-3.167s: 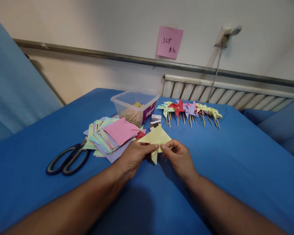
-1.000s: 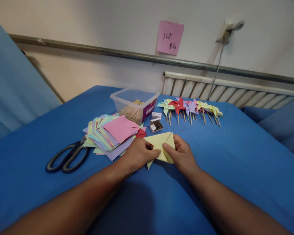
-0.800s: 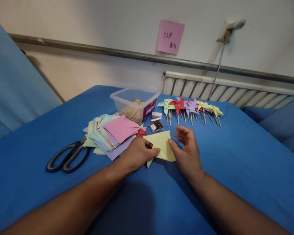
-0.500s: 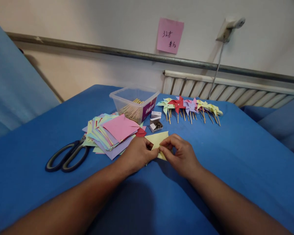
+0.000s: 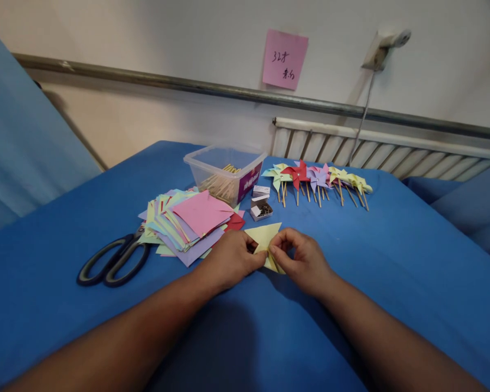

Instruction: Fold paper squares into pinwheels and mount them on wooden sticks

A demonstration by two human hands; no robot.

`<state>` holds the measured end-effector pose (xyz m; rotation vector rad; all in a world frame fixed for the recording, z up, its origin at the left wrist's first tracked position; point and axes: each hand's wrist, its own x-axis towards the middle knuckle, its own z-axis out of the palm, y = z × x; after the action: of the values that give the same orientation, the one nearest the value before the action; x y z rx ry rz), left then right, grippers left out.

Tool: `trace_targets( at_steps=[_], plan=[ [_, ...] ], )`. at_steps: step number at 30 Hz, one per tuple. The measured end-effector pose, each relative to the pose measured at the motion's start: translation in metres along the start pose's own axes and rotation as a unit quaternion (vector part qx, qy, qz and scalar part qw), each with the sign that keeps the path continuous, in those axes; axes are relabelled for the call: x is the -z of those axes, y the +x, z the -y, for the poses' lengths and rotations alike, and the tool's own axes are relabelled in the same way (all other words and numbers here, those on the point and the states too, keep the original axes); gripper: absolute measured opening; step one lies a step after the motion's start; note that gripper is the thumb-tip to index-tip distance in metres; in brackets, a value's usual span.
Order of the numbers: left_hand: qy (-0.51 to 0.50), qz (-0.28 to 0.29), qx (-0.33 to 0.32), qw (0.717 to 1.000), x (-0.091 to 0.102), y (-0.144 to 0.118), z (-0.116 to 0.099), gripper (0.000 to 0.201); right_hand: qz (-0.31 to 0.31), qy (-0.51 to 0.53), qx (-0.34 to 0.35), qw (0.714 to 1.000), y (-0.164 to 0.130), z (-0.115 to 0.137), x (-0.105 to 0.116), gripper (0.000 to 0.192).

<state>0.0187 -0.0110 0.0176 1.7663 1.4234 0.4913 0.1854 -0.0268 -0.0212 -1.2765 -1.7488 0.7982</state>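
At six o'clock, left hand (image 5: 236, 255), right hand (image 5: 304, 259) pinching yellow paper (image 5: 263, 235); one o'clock, pink note (image 5: 285, 62), handwritten "32".

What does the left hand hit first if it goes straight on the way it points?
Likely the right hand: its fingertips sit just ahead of the left hand, across the yellow paper. Depth is unclear from one view.

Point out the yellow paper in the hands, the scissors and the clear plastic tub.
Yellow paper (image 5: 263, 234): head view, on the flat part near its far edge.
Scissors (image 5: 120, 260): head view, on the handles, between the loops.
Clear plastic tub (image 5: 250, 182): head view, on its wall's purple label.
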Motion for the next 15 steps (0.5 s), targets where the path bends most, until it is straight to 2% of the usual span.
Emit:
trace_targets(
  at_steps=[3,7,15],
  plan=[
    [0.012,0.003,-0.008,1.0,0.0013,0.0008,0.0011,0.024,-0.01,0.021,0.012,1.0,0.0,-0.0015,0.0009,0.004],
    [0.016,0.002,-0.01,1.0,0.0008,0.0009,0.0028,0.023,0.01,0.009,0.034,0.999,-0.0006,-0.0014,0.0016,0.005],
    [-0.025,0.025,0.004,0.999,-0.0003,-0.0007,0.0006,0.023,0.008,-0.002,0.004,1.0,-0.0002,-0.001,-0.0023,0.004]
  ],
)
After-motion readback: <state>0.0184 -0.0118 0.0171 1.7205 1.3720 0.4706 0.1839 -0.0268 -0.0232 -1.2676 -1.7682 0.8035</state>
